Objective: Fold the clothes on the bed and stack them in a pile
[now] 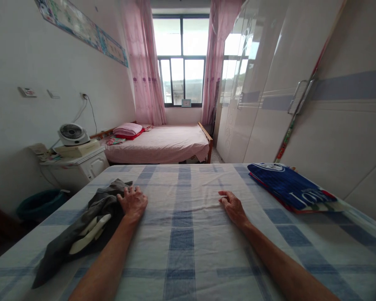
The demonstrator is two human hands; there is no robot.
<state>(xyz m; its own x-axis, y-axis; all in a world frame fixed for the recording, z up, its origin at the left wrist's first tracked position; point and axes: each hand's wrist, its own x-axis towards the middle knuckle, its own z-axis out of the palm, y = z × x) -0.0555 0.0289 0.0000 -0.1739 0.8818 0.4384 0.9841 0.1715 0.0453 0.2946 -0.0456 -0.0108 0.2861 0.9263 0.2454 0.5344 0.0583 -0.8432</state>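
A crumpled dark grey cloth (94, 213), which looks like a garment, lies on the left side of the blue-and-white checked bed sheet (203, 259). Pale curved pieces (89, 236) rest in its folds; I cannot tell what they are. My left hand (134, 202) lies palm down at the cloth's right edge, its fingers apart and touching the fabric. To the right, my right hand (233, 205) is just over the sheet, its fingers loosely bent and apart, with nothing in them. A folded navy blue cloth (288, 184) with white lettering lies farther right, away from both hands.
Beyond this bed stands another bed (169, 144) with pink bedding, below a window. A white cabinet (90, 165) at left carries a small fan (73, 133). A teal bin (40, 202) stands on the floor. Glossy wardrobe doors (263, 83) line the right side.
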